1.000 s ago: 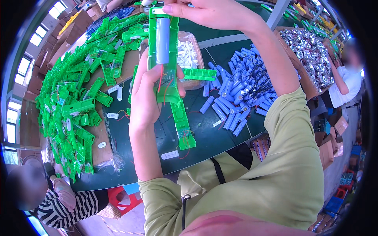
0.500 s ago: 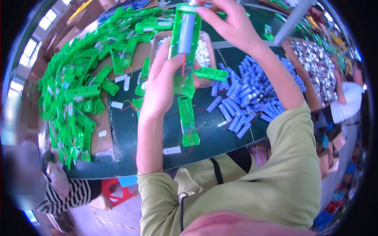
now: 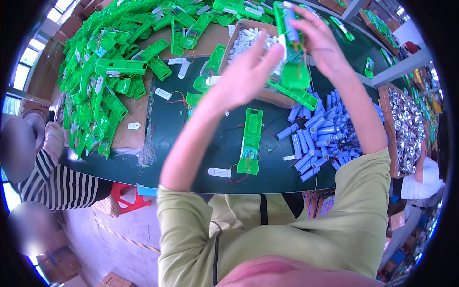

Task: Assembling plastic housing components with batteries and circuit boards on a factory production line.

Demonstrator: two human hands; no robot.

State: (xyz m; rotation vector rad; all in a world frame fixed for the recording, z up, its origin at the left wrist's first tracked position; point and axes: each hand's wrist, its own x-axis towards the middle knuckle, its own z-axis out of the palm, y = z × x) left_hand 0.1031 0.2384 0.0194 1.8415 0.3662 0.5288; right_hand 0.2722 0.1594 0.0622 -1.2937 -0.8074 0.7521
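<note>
My right hand (image 3: 319, 45) grips a green plastic casing (image 3: 295, 76) at the far side of the table, fingers at its upper end. Inside the casing lies a blue cylindrical battery cell (image 3: 289, 24), with thin wires below it. My left hand (image 3: 246, 76) is beside the casing, thumb and forefinger spread, over a cardboard box (image 3: 276, 98) of small white pieces. I see nothing in it, though its other fingers are partly hidden. Nearer me, an open green casing (image 3: 252, 129) with a circuit board lies wired to a white oval piece (image 3: 219, 172).
Many green casings (image 3: 107, 71) are heaped at the left and back. Loose blue cells (image 3: 325, 131) pile up at the right, beside a carton of shiny silver parts (image 3: 406, 126). A grey post (image 3: 399, 67) rises at the back right. Other people sit on both sides.
My left hand has let go of the green casing and shifted to the box of white pieces. My right hand has carried the casing to the right, and the view has shifted.
</note>
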